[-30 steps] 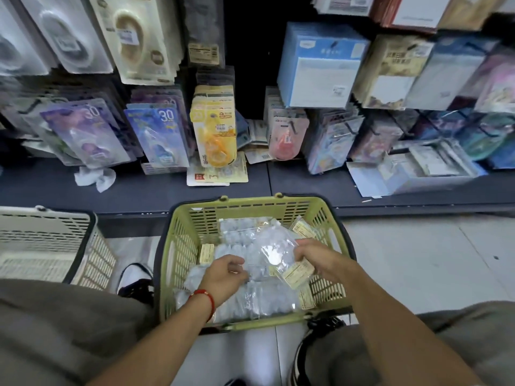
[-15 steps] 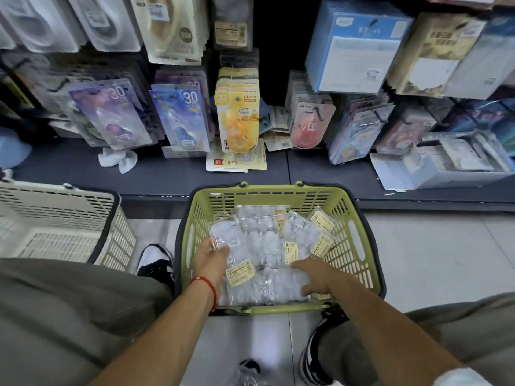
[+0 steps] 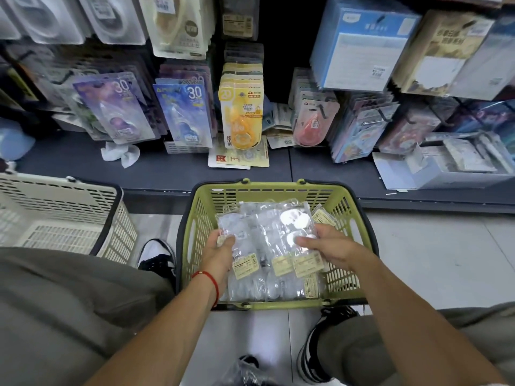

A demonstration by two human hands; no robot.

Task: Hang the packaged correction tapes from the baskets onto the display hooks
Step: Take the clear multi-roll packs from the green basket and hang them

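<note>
1. Two hands work over a green basket (image 3: 200, 218) that sits on the floor just in front of a dark shelf (image 3: 167, 168).
2. Left hand (image 3: 220, 250), with a red string (image 3: 210, 282) at its wrist, has its fingers curled round the left edge of a clear packet (image 3: 239, 227), thumb on top.
3. Right hand (image 3: 331, 247) pinches the right side of a fan of clear packets (image 3: 281, 240); its thumb lies on the plastic and the other fingers curl under, mostly hidden.
4. Both hands hold these packets raised a little above the rest of the pile.
5. More clear packets (image 3: 267, 288) of correction tape lie in the bottom of the green basket, with pale yellow labels (image 3: 245, 266) showing on several.
6. Beside it to the left stands a cream basket (image 3: 69, 201), apart from the green one; nothing can be made out inside it.
7. Above the shelf, carded tapes hang in rows: a purple card (image 3: 117, 110), a blue card (image 3: 184, 112), a yellow card (image 3: 242, 112) and a pink card (image 3: 313, 121).
8. A crumpled white tissue (image 3: 119, 154) lies on the shelf below the purple card.
9. One flat yellow card (image 3: 239, 158) lies on the shelf under the hanging yellow one.
10. Large blue box (image 3: 362, 45) hangs at the upper right.
11. Black-and-white shoes (image 3: 158, 257) show on the floor either side of the green basket.
</note>
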